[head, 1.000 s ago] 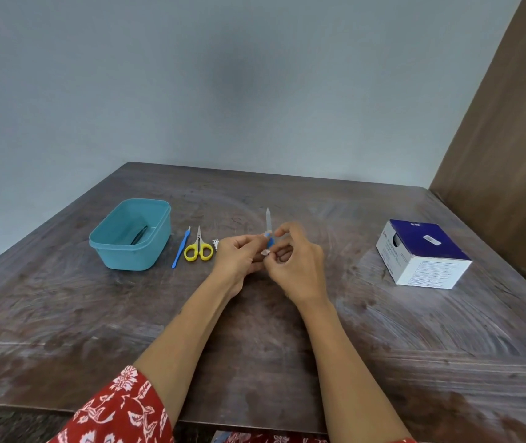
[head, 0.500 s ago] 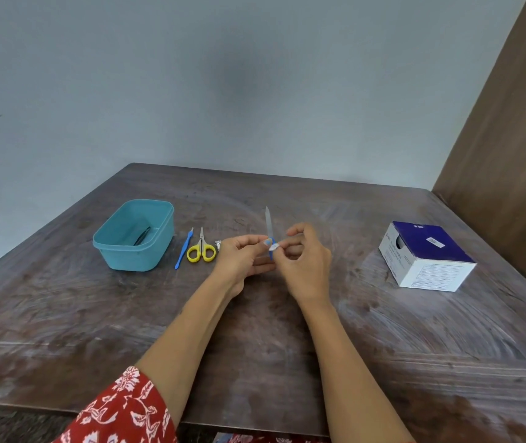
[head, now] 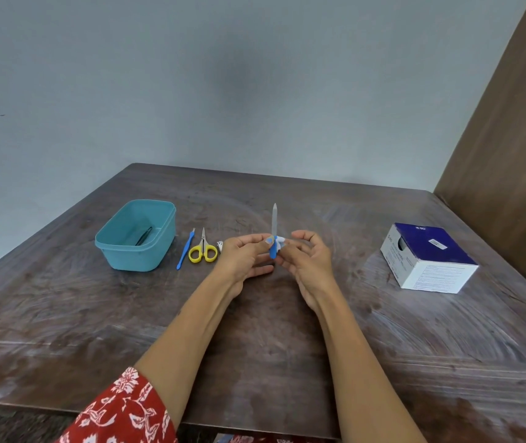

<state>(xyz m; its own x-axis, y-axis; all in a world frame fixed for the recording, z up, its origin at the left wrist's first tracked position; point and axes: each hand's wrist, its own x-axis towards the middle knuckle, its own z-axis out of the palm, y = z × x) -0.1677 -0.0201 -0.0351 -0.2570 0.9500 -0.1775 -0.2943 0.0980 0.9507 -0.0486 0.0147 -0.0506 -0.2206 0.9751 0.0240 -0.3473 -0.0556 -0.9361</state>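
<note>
A metal nail file (head: 274, 223) with a blue handle stands upright above the middle of the wooden table (head: 287, 330). My left hand (head: 244, 257) pinches the blue handle between thumb and fingers. My right hand (head: 308, 262) is just right of the handle and pinches a small white piece (head: 281, 240) against it. The lower end of the handle shows between both hands.
A teal plastic tub (head: 135, 235) with a dark tool (head: 144, 235) inside stands at the left. Beside it lie a blue cuticle tool (head: 185, 249), yellow-handled scissors (head: 203, 250) and a small metal clipper (head: 219, 246). A blue-and-white box (head: 428, 255) sits at the right, near a wooden panel (head: 504, 155).
My hands have drawn slightly apart, so the file's blue handle now shows between them. My right hand's fingers have loosened and moved right. The file stays upright.
</note>
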